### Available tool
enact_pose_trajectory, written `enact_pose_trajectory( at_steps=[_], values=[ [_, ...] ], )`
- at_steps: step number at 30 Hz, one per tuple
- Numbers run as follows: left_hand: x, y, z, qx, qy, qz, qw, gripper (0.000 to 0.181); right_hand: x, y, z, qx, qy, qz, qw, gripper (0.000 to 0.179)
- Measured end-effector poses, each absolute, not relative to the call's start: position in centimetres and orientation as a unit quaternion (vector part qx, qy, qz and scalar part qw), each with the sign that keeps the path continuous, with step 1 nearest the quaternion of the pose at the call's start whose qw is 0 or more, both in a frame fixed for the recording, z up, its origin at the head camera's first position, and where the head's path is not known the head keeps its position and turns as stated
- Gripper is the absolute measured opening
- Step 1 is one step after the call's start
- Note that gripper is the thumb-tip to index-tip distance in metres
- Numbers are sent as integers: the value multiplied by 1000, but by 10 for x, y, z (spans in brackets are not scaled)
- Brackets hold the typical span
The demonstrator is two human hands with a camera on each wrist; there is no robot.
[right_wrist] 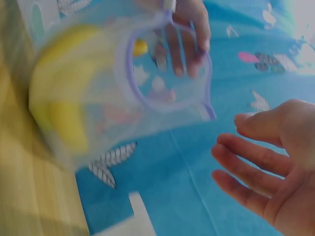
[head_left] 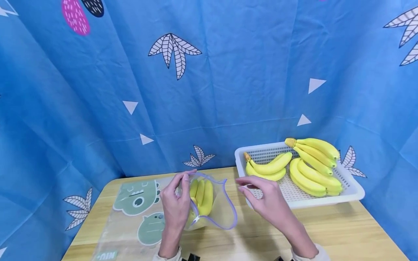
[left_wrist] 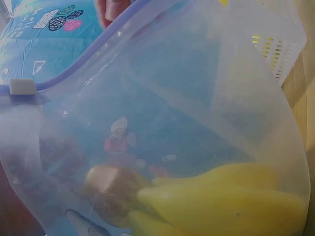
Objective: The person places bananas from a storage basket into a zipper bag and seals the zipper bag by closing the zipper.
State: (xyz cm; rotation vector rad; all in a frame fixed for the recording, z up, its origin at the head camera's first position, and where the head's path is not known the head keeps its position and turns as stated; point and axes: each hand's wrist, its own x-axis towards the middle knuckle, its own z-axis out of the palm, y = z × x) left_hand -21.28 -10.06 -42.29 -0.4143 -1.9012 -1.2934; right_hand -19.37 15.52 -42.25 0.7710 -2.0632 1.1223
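Observation:
A clear zip bag [head_left: 225, 214] with a purple rim and a white slider [head_left: 196, 219] stands with its mouth wide apart. Inside it lies a bunch of bananas [head_left: 204, 197], its brown stem end showing through the plastic in the left wrist view. My left hand [head_left: 176, 197] pinches the bag's rim between thumb and fingers. To the right of the bag, my right hand [head_left: 266, 197] hangs in the air holding nothing, its fingers loosely bent and apart from the rim [right_wrist: 209, 110].
A white plastic basket [head_left: 351, 195] with several bunches of bananas [head_left: 271, 166] stands at the back right. On the left, a flat plastic bag [head_left: 130, 224] printed with green cartoon animals lies on the wooden table [head_left: 365, 232]. Behind hangs a blue patterned curtain [head_left: 245, 90].

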Motion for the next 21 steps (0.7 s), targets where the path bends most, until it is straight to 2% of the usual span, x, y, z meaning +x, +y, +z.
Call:
enact_pose_trajectory(
  at_steps=[6,12,16,21],
  values=[
    [-212,-101,-421,-157,-753,-512,381,21,-205,183,-422,234,-820,376,364,34],
    [-210,-104,-418,-160,-756,-518,367,21,-214,212,-424,163,-837,361,378,39],
    [-209,-104,-418,-159,-758,-520,361,21,-217,225,-426,142,-849,347,372,39],
    [-211,-103,-419,-160,-756,-523,360,22,-228,232,-423,163,-871,310,346,39]
  ],
)
